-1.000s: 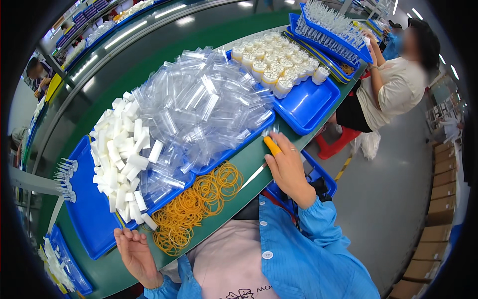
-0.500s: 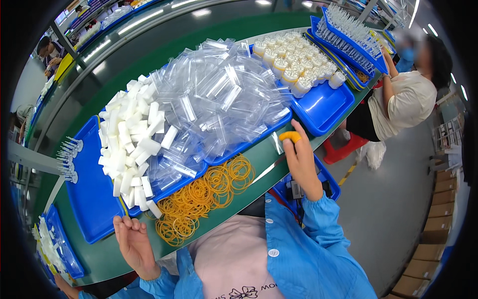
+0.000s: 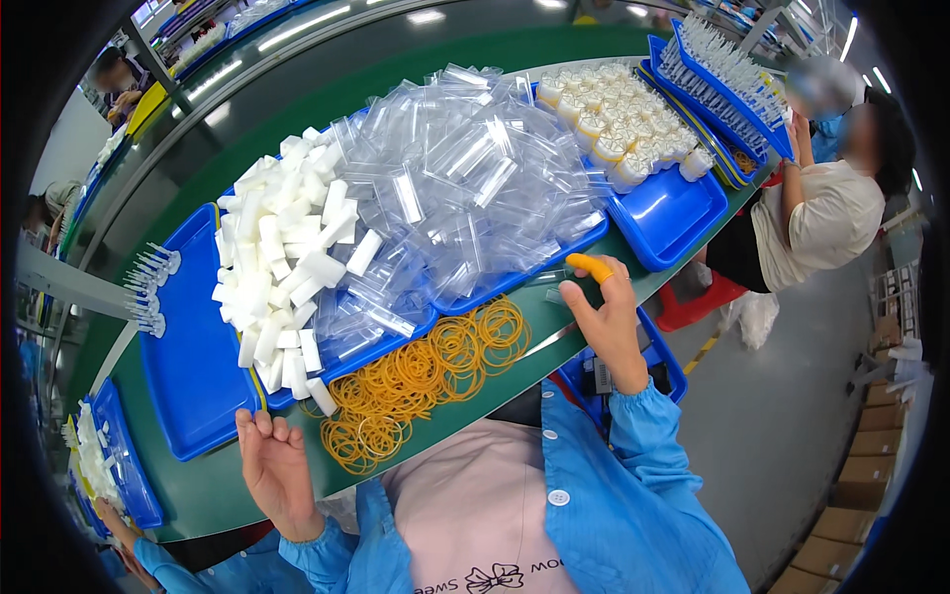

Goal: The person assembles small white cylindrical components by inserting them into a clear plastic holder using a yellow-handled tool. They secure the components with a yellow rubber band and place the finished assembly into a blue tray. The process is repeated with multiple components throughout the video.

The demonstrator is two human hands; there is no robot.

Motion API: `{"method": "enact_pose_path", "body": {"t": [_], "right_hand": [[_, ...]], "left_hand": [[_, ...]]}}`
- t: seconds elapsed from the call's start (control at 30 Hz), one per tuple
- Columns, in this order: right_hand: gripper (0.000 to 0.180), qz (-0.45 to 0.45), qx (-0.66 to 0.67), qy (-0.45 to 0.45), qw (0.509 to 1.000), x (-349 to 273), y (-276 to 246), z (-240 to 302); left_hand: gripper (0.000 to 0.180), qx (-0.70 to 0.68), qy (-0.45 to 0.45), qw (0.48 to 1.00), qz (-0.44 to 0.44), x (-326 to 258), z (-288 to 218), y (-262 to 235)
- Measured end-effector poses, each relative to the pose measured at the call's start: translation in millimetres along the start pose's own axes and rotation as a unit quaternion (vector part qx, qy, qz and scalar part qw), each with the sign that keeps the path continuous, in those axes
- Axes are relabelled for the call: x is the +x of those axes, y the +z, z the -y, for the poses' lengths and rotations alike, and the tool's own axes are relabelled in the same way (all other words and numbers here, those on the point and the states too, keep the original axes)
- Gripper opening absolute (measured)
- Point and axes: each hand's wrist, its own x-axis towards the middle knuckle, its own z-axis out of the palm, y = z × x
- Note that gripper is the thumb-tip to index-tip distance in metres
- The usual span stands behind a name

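Fingers of the right hand stand parted at a clear plastic piece near the front edge of the table; contact unconfirmed. Left hand half-curled, nothing seen in it. Judged advisable: pinch lightly to avoid creasing.

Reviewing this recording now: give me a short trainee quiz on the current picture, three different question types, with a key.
1. True or false: the orange finger cover is on the person's right hand.

2. Which lie on the tabletop between the clear plastic pile and the person's pink shirt?
A) cardboard boxes
B) orange rubber bands
C) a red stool

3. Fill in: in the picture, the heaped white pieces are to the ____ of the clear plastic pile.

Key: 1. True. 2. B. 3. Left.
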Motion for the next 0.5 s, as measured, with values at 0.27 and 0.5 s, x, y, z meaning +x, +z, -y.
{"method": "enact_pose_path", "body": {"t": [0.27, 0.5], "right_hand": [[0.029, 0.029, -0.085, -0.091, 0.992, 2.5, 0.0, 6.5], [0.028, 0.1, 0.001, -0.05, 0.994, 1.7, -14.1, 3.4]], "left_hand": [[0.018, -0.008, -0.018, 1.0, 0.01, 1.0, -0.9, -3.4], [0.017, -0.02, -0.004, 1.0, 0.011, 3.5, -8.6, -2.1]]}}
